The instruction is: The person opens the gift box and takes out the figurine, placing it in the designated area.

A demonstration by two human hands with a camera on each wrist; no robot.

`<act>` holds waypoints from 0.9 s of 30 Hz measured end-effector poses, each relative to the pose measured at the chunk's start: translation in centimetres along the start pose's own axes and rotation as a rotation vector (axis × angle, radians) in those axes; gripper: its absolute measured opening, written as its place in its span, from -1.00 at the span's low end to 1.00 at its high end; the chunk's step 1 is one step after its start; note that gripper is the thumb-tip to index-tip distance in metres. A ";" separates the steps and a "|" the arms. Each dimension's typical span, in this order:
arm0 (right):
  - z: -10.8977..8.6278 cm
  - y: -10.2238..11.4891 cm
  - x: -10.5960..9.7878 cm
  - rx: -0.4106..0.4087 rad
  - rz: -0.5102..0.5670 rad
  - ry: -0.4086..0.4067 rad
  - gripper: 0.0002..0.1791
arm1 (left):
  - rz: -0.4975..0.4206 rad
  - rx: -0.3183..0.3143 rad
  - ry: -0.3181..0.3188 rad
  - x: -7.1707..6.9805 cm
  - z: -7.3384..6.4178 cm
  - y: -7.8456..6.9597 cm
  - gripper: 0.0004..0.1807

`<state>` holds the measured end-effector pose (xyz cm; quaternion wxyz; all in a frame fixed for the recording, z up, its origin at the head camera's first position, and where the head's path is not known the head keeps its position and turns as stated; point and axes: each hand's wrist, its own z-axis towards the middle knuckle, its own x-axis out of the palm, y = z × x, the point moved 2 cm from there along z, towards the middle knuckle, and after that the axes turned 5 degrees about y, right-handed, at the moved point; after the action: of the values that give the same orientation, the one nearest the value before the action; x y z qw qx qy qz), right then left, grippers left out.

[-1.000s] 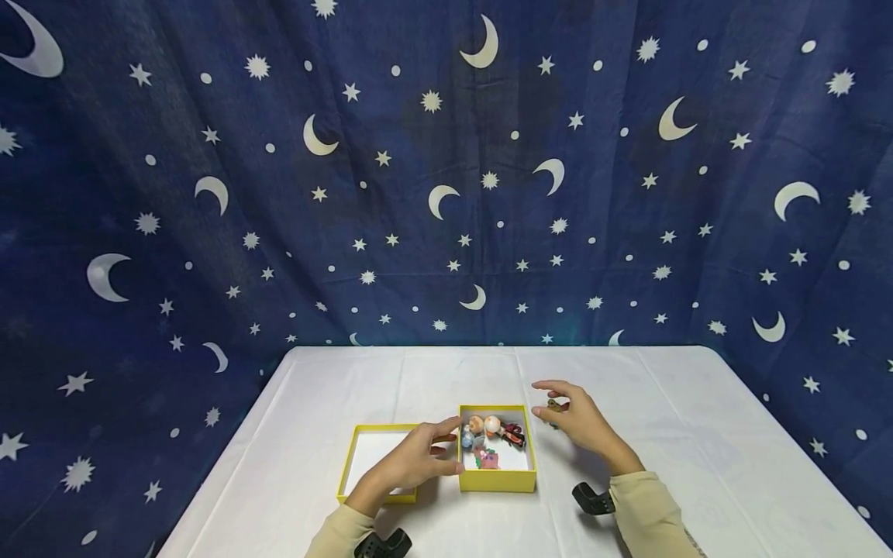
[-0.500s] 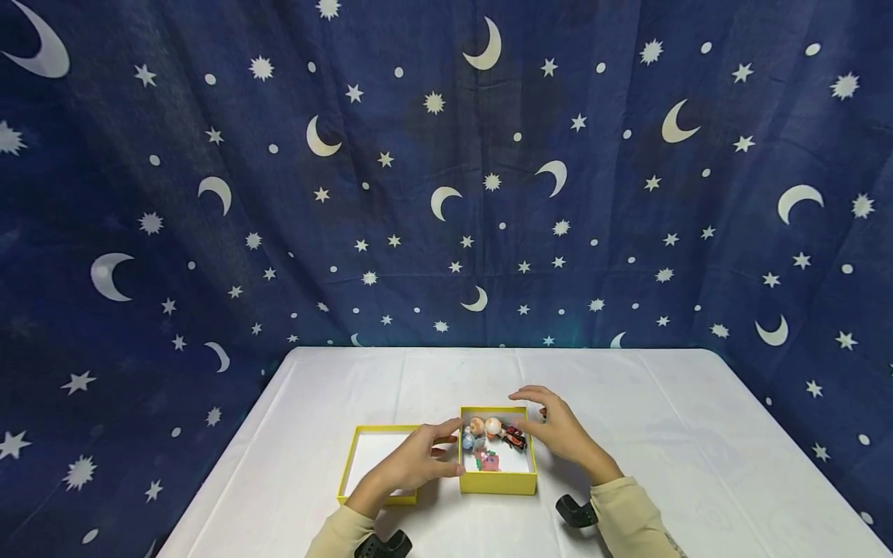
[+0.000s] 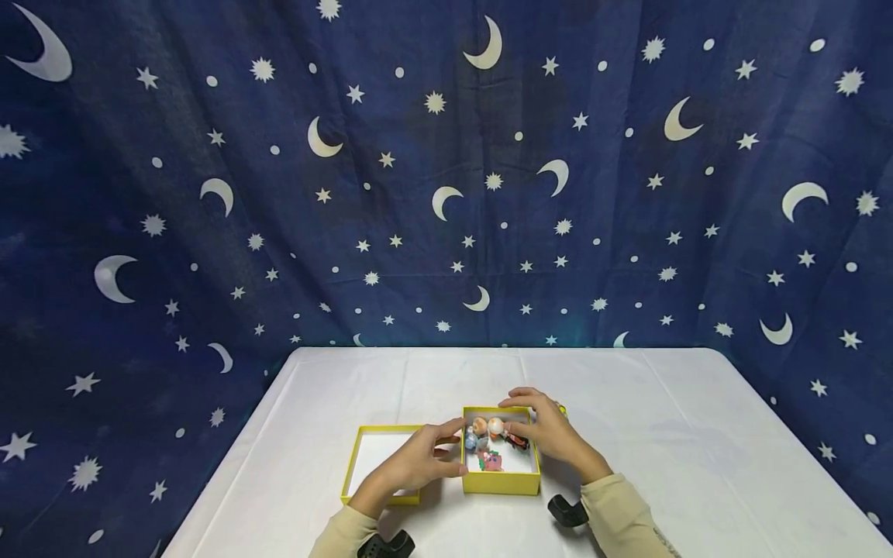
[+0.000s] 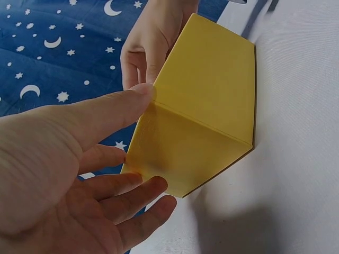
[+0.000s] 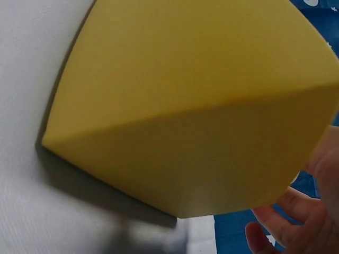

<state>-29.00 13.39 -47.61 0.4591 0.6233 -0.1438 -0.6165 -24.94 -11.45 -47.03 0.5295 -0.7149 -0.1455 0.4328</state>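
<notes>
white-covered table (image 3: 663, 449) | open yellow box (image 3: 501, 483) | shallow yellow-rimmed tray (image 3: 371, 449) left of it

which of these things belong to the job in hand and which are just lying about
Part of the job, it seems:
box
toys inside it
left hand
right hand

Apparently just there:
lid, perhaps the box's
curtain
tablecloth
yellow-green thing, mostly hidden, hard to judge

The box (image 3: 501, 484) is yellow outside and white inside; the counter (image 3: 670, 442), white; the sleeves (image 3: 617, 510), beige; the backdrop (image 3: 412, 182), navy with pale moons and stars.
</notes>
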 end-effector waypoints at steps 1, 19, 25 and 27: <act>0.0 0.0 0.1 0.004 0.003 0.000 -0.70 | -0.001 -0.002 0.000 0.0 0.0 0.0 -0.20; 0.1 -0.1 0.9 0.048 -0.030 -0.001 -0.85 | -0.005 -0.001 0.015 0.1 0.0 0.0 -0.20; 0.1 0.2 1.0 0.066 -0.073 -0.025 -0.86 | -0.009 -0.003 0.011 0.0 0.0 0.0 -0.21; 0.1 0.3 1.1 0.078 -0.097 -0.033 -0.86 | -0.015 0.000 0.013 0.0 0.0 0.0 -0.21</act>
<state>-28.74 12.32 -48.05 0.4016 0.6366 -0.1448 -0.6423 -24.92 -11.46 -47.01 0.5336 -0.7166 -0.1477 0.4242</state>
